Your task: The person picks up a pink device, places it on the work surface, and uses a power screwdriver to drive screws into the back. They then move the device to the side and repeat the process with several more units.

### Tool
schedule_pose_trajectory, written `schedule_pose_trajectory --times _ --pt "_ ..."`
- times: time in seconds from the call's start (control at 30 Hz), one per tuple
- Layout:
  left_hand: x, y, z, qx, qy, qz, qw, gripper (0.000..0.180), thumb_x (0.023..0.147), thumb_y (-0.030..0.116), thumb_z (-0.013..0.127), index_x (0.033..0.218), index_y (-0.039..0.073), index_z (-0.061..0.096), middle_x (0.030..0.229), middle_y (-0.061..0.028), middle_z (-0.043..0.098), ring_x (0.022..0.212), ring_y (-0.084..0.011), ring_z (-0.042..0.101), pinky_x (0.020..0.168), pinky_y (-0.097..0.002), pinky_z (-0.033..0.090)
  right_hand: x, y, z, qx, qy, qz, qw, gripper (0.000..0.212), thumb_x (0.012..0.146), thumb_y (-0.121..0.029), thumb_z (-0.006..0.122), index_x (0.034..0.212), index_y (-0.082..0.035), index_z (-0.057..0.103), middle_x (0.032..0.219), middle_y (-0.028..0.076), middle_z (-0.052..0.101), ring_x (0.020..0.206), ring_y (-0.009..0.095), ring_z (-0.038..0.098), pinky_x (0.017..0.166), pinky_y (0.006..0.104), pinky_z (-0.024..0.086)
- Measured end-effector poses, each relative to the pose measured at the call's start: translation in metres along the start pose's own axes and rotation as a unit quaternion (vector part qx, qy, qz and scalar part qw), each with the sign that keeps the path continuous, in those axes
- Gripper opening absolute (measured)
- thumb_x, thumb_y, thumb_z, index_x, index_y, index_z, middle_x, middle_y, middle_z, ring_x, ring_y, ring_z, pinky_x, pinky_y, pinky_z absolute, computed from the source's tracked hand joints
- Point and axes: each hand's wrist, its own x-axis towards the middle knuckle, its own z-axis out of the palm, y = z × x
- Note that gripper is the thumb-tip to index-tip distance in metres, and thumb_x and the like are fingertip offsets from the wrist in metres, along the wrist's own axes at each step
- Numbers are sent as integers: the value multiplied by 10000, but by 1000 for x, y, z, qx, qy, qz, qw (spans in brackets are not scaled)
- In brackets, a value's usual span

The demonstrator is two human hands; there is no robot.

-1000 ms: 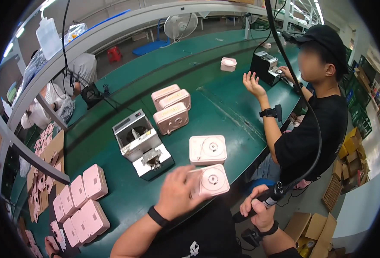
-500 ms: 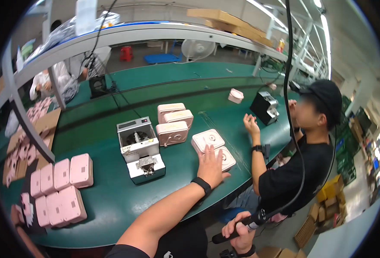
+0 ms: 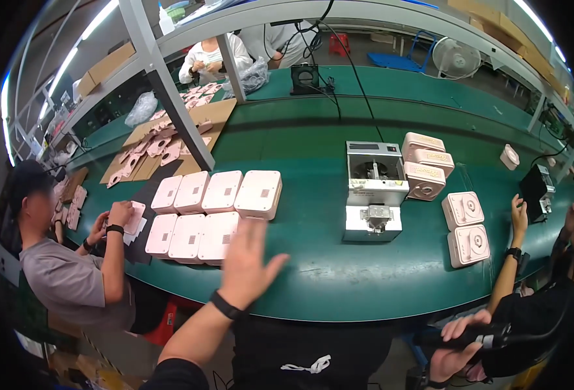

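My left hand [image 3: 248,270], fingers stretched out and thumb apart, is over the near right corner of a block of pale pink square plastic housings [image 3: 222,192]. It hides part of the nearest one; whether it touches it I cannot tell. My right hand [image 3: 459,344], low on the right, is wrapped round a black electric screwdriver [image 3: 430,338] with a cable. Between the pink groups stands a silver and black screw feeder [image 3: 374,195]. To its right lie two pink housings [image 3: 468,246] with round recessed parts facing up, and several more stand stacked behind the feeder's right side.
A co-worker [image 3: 72,253] at left handles a pink part; another co-worker's arm [image 3: 511,250] reaches in at right beside a second black feeder [image 3: 537,195]. Cardboard with loose pink pieces [image 3: 163,146] lies beyond a grey shelf post [image 3: 176,97]. A cable hangs from above.
My left hand has left the two pink housings on the right and moved left to the larger group. The view has turned left. My right hand still holds the screwdriver.
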Motion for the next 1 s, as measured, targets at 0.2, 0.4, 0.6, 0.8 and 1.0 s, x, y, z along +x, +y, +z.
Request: schedule_pose_trajectory --times 0.2,0.4,0.6,0.8,1.0 --pt "-42 -66 -5 134 -81 -39 987 737 789 315 757 1378 -23 470 1416 -290 453 1334 -447 414 1141 -545 282 58 9 44 -63 -33 -62 996 608 873 -411 754 1247 -54 434 849 37 483 713 149 488 679 296 426" --pt "-44 -9 -23 -19 -163 131 978 600 805 199 681 1349 16 506 1433 -257 456 1381 -416 389 1153 -540 288 73 36 68 -44 -34 -76 996 506 843 -239 807 1147 -67 441 853 54 536 764 191 554 736 358 483" --pt "7 53 39 -244 -222 385 862 595 804 313 730 1337 116 552 1453 -161 469 1395 -353 396 1159 -545 285 86 63 69 -115 -73 -97 986 474 858 -272 790 1111 -78 440 836 65 543 711 188 547 691 353 478" --pt "36 53 49 -266 -167 308 898 757 700 418 837 1337 130 547 1433 -169 449 1329 -372 455 1141 -521 324 109 69 82 -176 -64 -3 982 288 936 -171 674 1086 -84 444 767 63 535 596 183 532 599 342 475" --pt "31 38 52 -346 -256 140 892 836 631 422 886 1349 162 545 1378 -171 448 1225 -377 519 1061 -482 423 147 43 161 -34 -121 -10 992 165 1003 -225 524 1039 -81 452 724 60 526 531 164 502 531 337 461"
